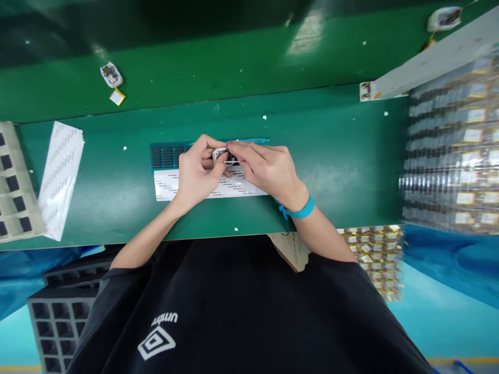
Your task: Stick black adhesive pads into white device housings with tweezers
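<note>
A small white-cased device (pixel 220 154) sat between both hands above the middle of the green workbench (pixel 335 156), just over a white label sheet (pixel 234 188) printed with rows of small text. The left hand (pixel 195 174) was curled around the device's left end, thumb and fingers drawn in and pinching it, so that little of the casing showed. The right hand (pixel 268 169) reached in from the other side with its fingers held close together and its fingertips pressed against the device's right end; what lay under those fingertips was too small to make out. A blue wrist strap (pixel 299 211) circled the right wrist. Behind the hands lay a teal slotted tray (pixel 167 155), partly covered by them. At the left edge of the bench lay a stack of white printed sheets (pixel 60 176) beside a pale compartment tray (pixel 13 189). Farther back were another small device (pixel 111 75) and a little yellow-edged cell (pixel 117 97). To the right stood clear trays of battery cells (pixel 452 156).
</note>
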A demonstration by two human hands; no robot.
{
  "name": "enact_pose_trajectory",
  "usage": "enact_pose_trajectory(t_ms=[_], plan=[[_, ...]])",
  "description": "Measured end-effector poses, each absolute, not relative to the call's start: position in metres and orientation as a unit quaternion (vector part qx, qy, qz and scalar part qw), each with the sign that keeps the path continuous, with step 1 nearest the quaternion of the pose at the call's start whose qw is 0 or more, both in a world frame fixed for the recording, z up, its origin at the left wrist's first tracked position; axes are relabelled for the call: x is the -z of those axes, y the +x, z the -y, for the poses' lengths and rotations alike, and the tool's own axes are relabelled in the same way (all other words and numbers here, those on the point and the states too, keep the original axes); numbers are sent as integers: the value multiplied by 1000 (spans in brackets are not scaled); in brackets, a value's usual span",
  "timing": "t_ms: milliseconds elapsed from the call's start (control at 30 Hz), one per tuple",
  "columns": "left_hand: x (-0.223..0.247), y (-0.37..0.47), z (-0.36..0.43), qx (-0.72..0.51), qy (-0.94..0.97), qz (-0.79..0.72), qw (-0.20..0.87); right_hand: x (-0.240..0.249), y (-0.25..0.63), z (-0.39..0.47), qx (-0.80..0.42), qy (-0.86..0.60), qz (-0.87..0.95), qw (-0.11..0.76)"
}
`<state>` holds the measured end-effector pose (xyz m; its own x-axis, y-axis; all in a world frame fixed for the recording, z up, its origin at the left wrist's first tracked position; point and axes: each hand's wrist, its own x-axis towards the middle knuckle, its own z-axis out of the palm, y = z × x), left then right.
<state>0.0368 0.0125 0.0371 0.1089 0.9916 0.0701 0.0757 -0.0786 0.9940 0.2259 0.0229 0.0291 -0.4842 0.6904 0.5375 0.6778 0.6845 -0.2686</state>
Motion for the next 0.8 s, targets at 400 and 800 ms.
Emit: enact_pose_trajectory(t_ms=[400, 800], plan=[[-39, 43, -13, -550, 559, -394, 479, -48, 225, -22, -329, -450, 716, 421], [-46, 39, -10, -447, 612, -464, 458, -50, 228, -35, -484, -461, 617, 415]])
